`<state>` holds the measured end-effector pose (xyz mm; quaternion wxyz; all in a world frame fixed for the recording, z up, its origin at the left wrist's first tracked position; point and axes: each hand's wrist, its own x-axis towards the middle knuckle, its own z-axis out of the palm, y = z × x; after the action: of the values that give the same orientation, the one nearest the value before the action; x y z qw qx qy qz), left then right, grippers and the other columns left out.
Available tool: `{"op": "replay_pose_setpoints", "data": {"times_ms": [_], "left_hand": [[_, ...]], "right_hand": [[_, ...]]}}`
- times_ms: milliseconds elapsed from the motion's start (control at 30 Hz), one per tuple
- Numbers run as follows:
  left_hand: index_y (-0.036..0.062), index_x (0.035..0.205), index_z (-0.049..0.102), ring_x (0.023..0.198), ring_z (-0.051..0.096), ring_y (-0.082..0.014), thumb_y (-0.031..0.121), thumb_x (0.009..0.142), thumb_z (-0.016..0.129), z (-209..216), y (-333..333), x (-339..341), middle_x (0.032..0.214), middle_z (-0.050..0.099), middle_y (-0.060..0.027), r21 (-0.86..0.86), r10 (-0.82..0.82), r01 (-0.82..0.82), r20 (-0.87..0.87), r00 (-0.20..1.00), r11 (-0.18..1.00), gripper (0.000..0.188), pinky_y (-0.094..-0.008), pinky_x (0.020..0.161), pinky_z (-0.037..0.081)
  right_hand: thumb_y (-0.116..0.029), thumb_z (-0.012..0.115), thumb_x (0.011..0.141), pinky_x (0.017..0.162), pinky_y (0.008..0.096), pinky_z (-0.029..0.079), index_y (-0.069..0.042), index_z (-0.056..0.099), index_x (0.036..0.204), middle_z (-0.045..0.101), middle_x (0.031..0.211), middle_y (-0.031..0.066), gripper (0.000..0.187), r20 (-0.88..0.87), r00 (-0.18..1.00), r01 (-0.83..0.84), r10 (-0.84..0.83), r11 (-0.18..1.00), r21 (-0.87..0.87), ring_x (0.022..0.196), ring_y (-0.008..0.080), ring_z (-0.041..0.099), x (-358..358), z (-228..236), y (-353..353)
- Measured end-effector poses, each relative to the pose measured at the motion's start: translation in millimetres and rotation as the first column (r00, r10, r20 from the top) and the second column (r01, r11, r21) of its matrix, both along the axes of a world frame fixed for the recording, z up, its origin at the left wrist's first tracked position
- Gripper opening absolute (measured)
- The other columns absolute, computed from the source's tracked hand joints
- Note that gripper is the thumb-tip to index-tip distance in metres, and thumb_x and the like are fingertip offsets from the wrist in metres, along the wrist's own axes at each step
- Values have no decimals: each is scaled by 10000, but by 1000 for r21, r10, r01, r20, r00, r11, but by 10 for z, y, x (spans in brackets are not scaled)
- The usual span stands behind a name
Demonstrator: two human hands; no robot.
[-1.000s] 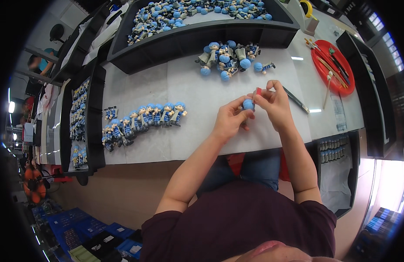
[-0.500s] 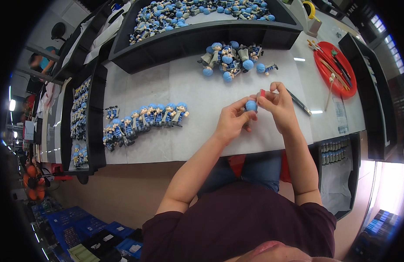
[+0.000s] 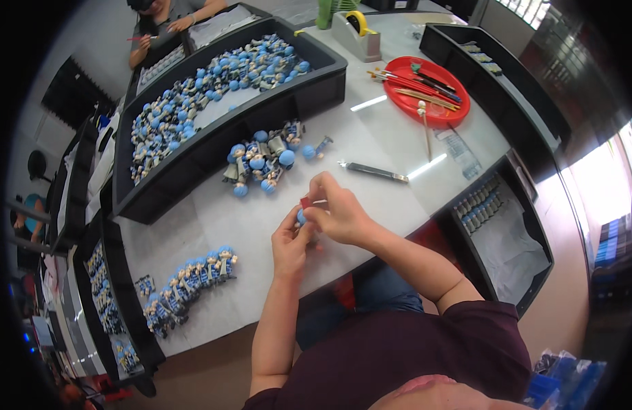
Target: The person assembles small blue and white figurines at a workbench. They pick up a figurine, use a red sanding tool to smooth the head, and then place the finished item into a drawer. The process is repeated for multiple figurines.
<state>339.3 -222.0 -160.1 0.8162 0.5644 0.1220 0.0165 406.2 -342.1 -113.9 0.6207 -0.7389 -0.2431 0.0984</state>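
Note:
My left hand (image 3: pixel 289 247) is closed around a small figurine (image 3: pixel 301 217). Its round blue head shows between the fingers, while most of its body is hidden. A small red block (image 3: pixel 305 203) is pinched in my right hand (image 3: pixel 338 213), right against or just above the blue head; whether they touch I cannot tell. Beyond my hands lies a loose pile of blue-haired figurines (image 3: pixel 258 161). To the left, more figurines (image 3: pixel 189 279) stand close together in a curved row near the table's front edge.
A large black tray (image 3: pixel 241 124) full of figurines stands at the back left. A dark pen-like tool (image 3: pixel 374 171) lies beyond my right hand. Farther right is a red dish (image 3: pixel 459 115) holding brushes and sticks. Black trays flank the table. A person (image 3: pixel 167 20) works across from me.
The head view has turned, so the table appears tilted and shifted left, and a person across the table has come into view. Both hands still hold the figurine and red block close together.

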Motion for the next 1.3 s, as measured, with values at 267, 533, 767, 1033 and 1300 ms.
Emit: {"op": "replay_pose_setpoints", "data": {"times_ms": [267,533,767,1033,1300], "left_hand": [[12,1200,478,698,583,-80,79,848,575,30,-55,0,863,599,-31,-38,27,-26,29,999,999,372,-201,490,501],[50,1214,487,772,587,-119,44,844,556,59,-29,7,914,572,-41,-29,-13,14,15,1000,999,376,-214,499,483],[46,1226,476,802,589,-120,82,849,564,46,17,-55,926,578,-28,-16,-33,33,16,999,999,388,-214,536,503],[35,1226,474,798,589,-121,76,845,571,10,-7,-22,934,581,-28,-48,-41,42,28,999,998,396,-222,530,512],[38,1218,484,772,584,-104,74,833,589,66,-25,-27,908,583,-25,-25,-21,21,36,999,999,401,-214,516,511]], "right_hand": [[44,579,751,731,340,500,-25,366,917,555,783,125,279,30,1000,2,-2,1000,-24,779,227,612,19,-52,6],[62,557,770,612,290,503,-45,334,936,586,844,131,297,-221,973,-35,68,988,148,809,207,620,106,-76,-18],[87,538,786,663,260,502,-57,308,902,576,836,143,295,-94,996,13,-6,997,71,842,184,618,2,-90,105],[85,543,786,625,244,486,-73,288,903,588,868,151,322,-96,994,-53,60,996,72,813,163,616,78,-161,23],[100,527,787,646,234,495,-70,280,905,583,901,166,322,-209,967,-107,149,973,203,824,165,610,74,-148,-26]]}}
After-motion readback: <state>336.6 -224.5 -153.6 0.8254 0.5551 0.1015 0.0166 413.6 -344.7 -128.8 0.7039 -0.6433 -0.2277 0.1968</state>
